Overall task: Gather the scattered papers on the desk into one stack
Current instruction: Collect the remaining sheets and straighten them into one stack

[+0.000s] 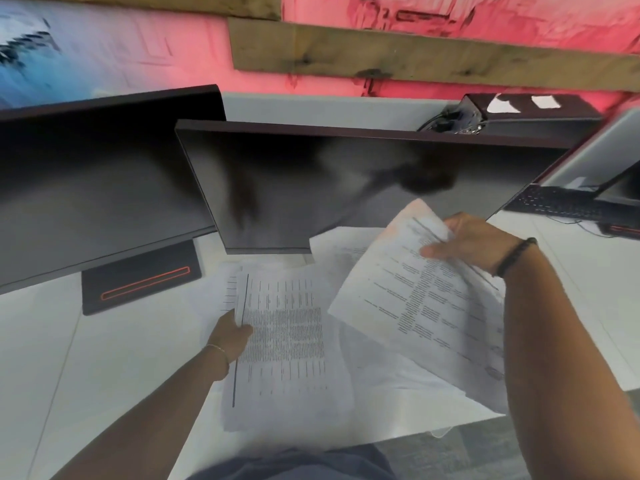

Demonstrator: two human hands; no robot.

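Observation:
Printed white papers lie spread over the white desk (104, 358) in front of the monitors. My left hand (230, 336) pinches the left edge of a text-filled sheet (287, 341) lying in the middle. My right hand (474, 242) holds a second printed sheet (415, 299) by its top edge, lifted and tilted above the desk at the right. More sheets (381, 375) lie partly hidden under these two, and one (332, 244) reaches back under the monitor.
Two dark monitors stand at the back, one on the left (97, 185) with a red-lined base (142, 285), one in the centre (329, 181). A black keyboard (561, 202) lies at the far right. The desk's front edge runs just below the papers.

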